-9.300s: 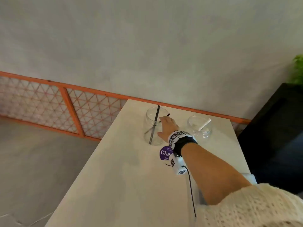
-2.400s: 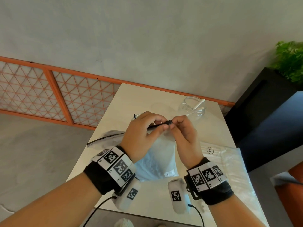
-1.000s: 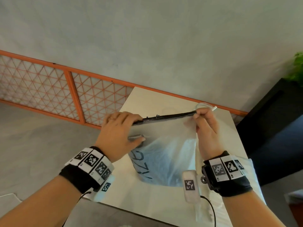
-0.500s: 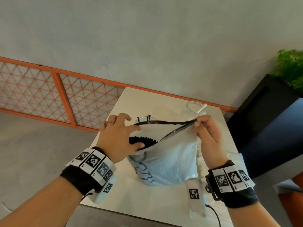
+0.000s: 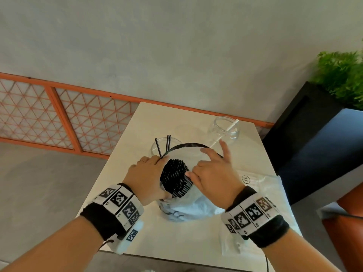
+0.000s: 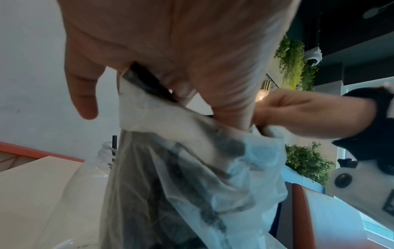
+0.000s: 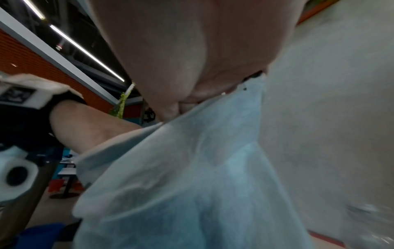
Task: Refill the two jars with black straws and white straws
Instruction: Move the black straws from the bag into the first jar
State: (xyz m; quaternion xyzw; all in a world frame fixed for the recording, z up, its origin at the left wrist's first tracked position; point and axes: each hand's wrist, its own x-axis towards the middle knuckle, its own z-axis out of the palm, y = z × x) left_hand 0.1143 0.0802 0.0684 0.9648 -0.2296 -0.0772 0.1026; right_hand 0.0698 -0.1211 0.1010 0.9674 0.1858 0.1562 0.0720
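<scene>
The left hand (image 5: 146, 178) forms its grip on the left side of the bag (image 5: 193, 206): the thumb lies along the near wall of the plastic, and the fingers curl over the dark zip rim at the mouth. The right hand (image 5: 215, 174) holds the right side of the mouth; its thumb and nearest fingers pinch the plastic beside the bundle, while the index and middle fingers extend toward the far rim. The grips together hold the mouth spread open. Inside it, the bundle of black straws (image 5: 174, 178) stands with its ends exposed, between the two hands. The bag rests on the desk (image 5: 176, 244), near the front edge. Just behind the bag stands the left jar (image 5: 157, 149), holding three black straws that lean on its rim. Farther right and well apart stands the right jar (image 5: 224, 129), holding one white straw (image 5: 229, 127). A second, flat bag (image 5: 265, 185) lies on the desk at the right; its contents cannot be determined. The step in hand appears to be opening the bag to reach the black straws. The next move calls for one hand to release the rim, close around the bundle, lift it clear of the plastic, and lower it upright into the left jar.
</scene>
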